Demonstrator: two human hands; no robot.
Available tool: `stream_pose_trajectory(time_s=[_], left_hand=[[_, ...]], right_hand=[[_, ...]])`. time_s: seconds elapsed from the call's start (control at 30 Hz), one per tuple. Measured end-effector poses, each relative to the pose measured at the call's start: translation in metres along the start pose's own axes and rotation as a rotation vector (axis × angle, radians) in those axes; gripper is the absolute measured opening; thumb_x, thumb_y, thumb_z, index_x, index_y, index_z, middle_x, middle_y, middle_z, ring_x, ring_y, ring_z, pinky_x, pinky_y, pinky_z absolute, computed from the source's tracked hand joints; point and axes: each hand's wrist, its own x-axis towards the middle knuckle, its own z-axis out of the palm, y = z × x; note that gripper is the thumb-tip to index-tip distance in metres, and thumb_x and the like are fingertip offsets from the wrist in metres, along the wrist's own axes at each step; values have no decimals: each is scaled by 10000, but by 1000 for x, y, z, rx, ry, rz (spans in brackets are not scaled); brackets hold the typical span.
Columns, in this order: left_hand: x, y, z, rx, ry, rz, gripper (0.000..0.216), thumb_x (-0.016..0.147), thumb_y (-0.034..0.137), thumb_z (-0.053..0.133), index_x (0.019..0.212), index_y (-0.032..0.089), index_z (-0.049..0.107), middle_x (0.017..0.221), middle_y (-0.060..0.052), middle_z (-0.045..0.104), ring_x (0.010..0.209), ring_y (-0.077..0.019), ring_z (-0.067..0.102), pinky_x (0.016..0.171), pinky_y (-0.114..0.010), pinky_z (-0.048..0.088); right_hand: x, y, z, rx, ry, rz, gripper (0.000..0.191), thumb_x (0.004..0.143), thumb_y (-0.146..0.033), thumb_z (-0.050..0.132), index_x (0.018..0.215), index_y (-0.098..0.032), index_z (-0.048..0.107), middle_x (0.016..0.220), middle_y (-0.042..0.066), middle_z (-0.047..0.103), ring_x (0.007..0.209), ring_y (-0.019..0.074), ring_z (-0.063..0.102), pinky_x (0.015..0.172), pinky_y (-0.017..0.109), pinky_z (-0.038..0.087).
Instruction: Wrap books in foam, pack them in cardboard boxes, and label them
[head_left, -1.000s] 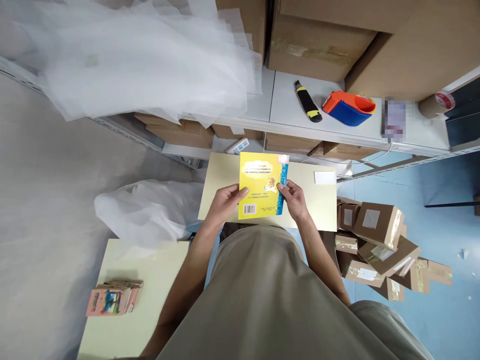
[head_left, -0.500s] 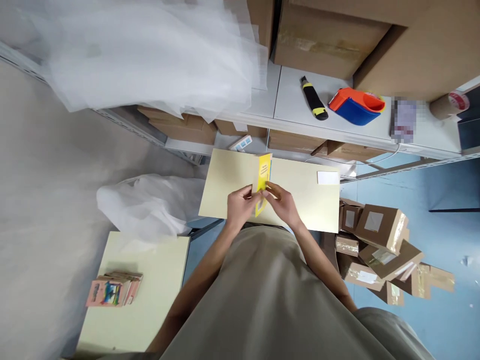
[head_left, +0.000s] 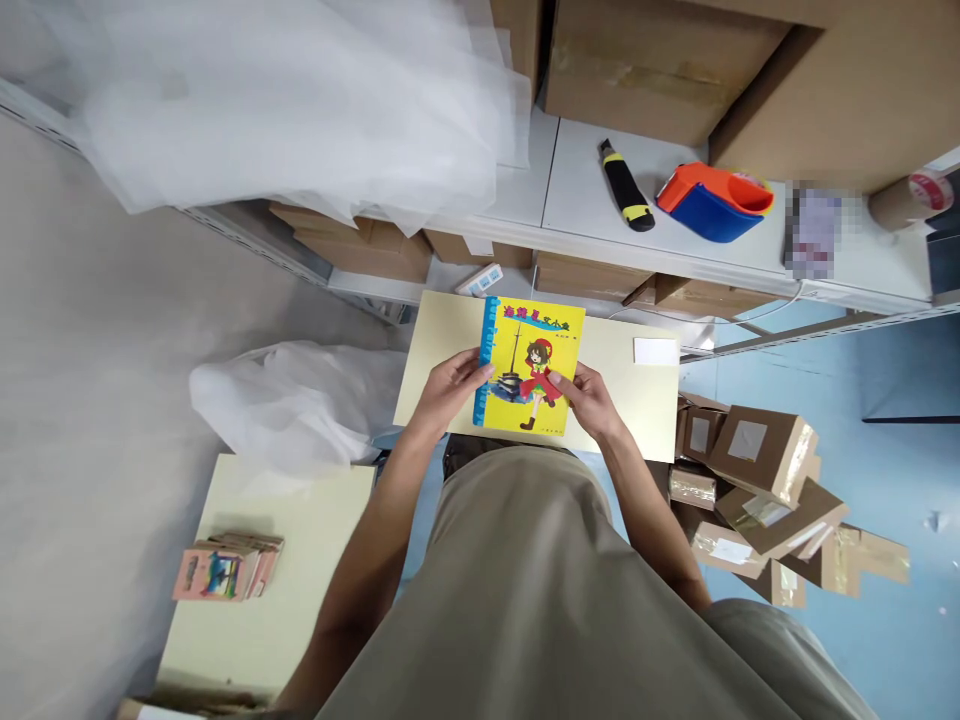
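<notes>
Both my hands hold a thin yellow book with a blue spine strip and a cartoon figure in red on its front cover. My left hand grips its left edge, thumb on the cover. My right hand grips the lower right corner. The book hangs face up just above a pale yellow table in front of me.
A small white card lies on the table's right part. A second pale table at lower left carries a stack of booklets. The shelf behind holds a utility knife, a tape dispenser, cardboard boxes and white foam sheets. Taped parcels lie on the blue floor at right.
The book has been flipped over: a second ago its back cover with the barcode faced up, then it stood on edge, and now the front cover faces up.
</notes>
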Motion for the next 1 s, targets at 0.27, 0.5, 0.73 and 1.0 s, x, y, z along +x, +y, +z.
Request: stream_pose_trajectory(time_s=[0.27, 0.5, 0.73, 1.0], left_hand=[[-8, 6, 0, -30, -3, -29, 680, 602, 724, 1053, 991, 193, 881, 1025, -111, 865, 1039, -341, 799, 977, -457, 673], [-11, 4, -17, 102, -50, 137, 566, 739, 676, 1009, 1010, 199, 871, 1078, -104, 869, 1086, -324, 815, 1032, -463, 670], [-13, 2, -33, 300, -101, 576, 247, 979, 524, 870, 1023, 283, 905, 1204, -103, 872, 1359, -312, 754, 1234, -540, 594], [-24, 4, -40, 240, -83, 500, 321, 941, 564, 891, 1057, 265, 901, 1223, -113, 869, 1338, -333, 767, 1232, -558, 598]], right_hand=[[1, -5, -5, -30, -47, -43, 600, 811, -727, 953, 1185, -265, 865, 1132, 57, 889, 1026, 322, 844, 826, 428, 722], [6, -1, -14, -146, -62, -200, 525, 822, -672, 976, 1162, -279, 904, 1215, 45, 885, 1115, 319, 844, 961, 451, 720], [0, 0, -18, -311, -74, -452, 322, 945, -572, 918, 1234, -431, 900, 1530, 1, 770, 1566, 324, 625, 1356, 564, 488], [-11, -2, -10, -337, -88, -444, 326, 1002, -549, 864, 1290, -398, 884, 1470, 18, 806, 1458, 309, 718, 1331, 562, 524]])
